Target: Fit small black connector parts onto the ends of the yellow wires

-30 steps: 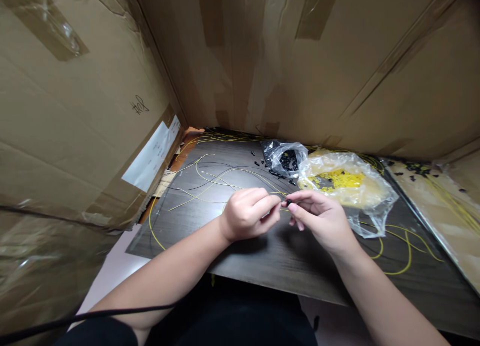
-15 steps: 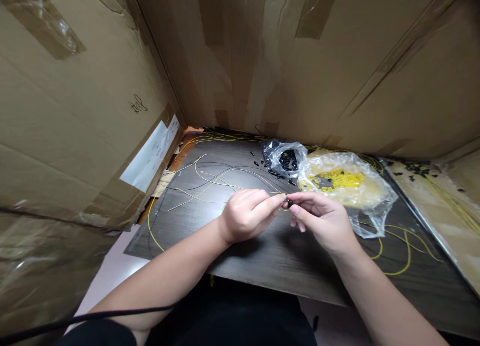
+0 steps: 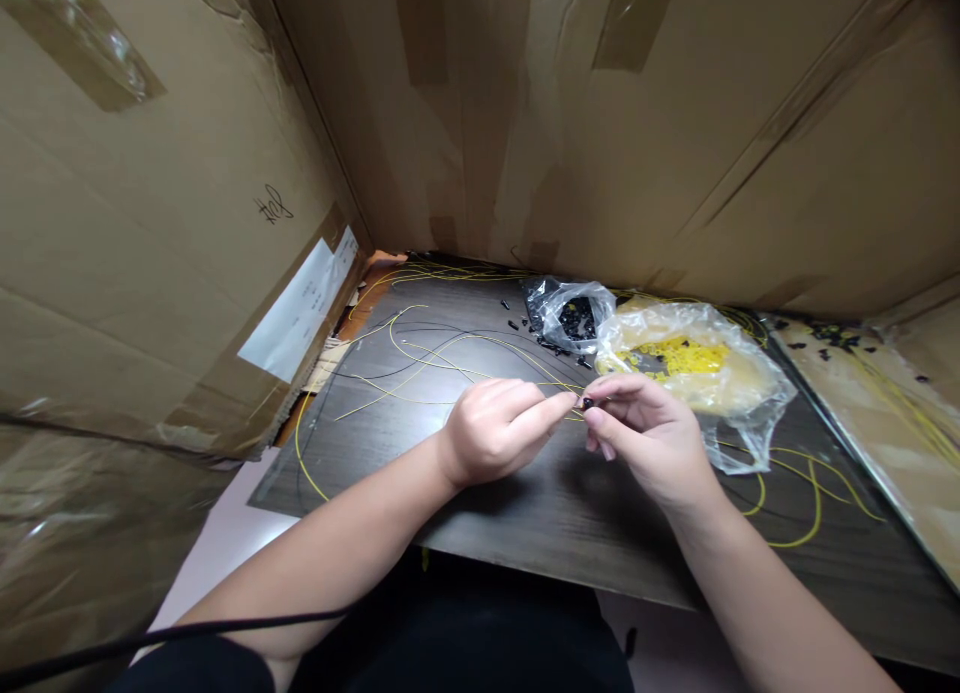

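My left hand (image 3: pixel 506 428) is closed in a pinch above the near middle of the dark board (image 3: pixel 457 513). What its fingertips grip is too small and hidden to make out, though thin yellow cords (image 3: pixel 427 345) run behind it. Facing it, my right hand (image 3: pixel 649 428) pinches a small black plastic piece (image 3: pixel 588 403) between thumb and index finger. The fingertips of both hands nearly meet at this piece. Beyond my right hand lies a clear plastic bag of small yellow parts (image 3: pixel 694 356). Left of that, another clear bag holds small black parts (image 3: pixel 577 318).
Tall cardboard walls (image 3: pixel 480 143) close in the back and left. Several loose black pieces (image 3: pixel 513 324) are scattered by the bags. Yellow cords (image 3: pixel 817 503) curl on the right, and more lie on a lighter strip (image 3: pixel 900 413). A black cable (image 3: pixel 247 628) crosses my left arm.
The black piece has turned slightly and shows more clearly at my right fingertips. My left fingertips have shifted a little to the right. The bags and cords stay where they were.
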The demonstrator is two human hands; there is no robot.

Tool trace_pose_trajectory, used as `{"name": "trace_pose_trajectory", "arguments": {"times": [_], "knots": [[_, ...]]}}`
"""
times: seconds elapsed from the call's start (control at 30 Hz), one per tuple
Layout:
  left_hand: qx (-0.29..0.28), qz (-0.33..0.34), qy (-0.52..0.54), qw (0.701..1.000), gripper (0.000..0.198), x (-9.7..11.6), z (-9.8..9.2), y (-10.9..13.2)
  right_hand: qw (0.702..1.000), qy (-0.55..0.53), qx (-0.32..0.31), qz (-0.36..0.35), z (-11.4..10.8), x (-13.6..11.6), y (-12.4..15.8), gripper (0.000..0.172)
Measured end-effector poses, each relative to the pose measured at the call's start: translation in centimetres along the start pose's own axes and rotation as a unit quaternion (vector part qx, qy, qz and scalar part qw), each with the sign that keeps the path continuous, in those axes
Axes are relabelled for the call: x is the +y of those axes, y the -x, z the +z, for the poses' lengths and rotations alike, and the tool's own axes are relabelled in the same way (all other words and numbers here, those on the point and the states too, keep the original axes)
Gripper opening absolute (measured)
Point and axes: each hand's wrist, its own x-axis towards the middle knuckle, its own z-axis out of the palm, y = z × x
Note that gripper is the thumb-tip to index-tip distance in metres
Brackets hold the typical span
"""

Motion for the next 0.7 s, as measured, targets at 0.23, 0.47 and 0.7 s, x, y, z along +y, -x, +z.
{"name": "trace_pose_trajectory", "arguments": {"times": [0.23, 0.47, 0.7], "knots": [[-0.012, -0.041, 0.016, 0.999, 0.007, 0.4, 0.1, -0.4, 0.986, 0.138, -0.018, -0.091, 0.4, -0.8, 0.0, 0.02], [-0.032, -0.057, -0.012, 0.998, 0.008, 0.2, 0.3, -0.2, 0.982, 0.173, -0.014, -0.076, 0.4, -0.2, -0.1, 0.012], [-0.042, -0.007, -0.055, 0.998, 0.009, -0.3, 0.6, 0.1, 0.993, 0.117, -0.019, 0.004, 0.3, 0.3, -0.4, 0.016]]}}
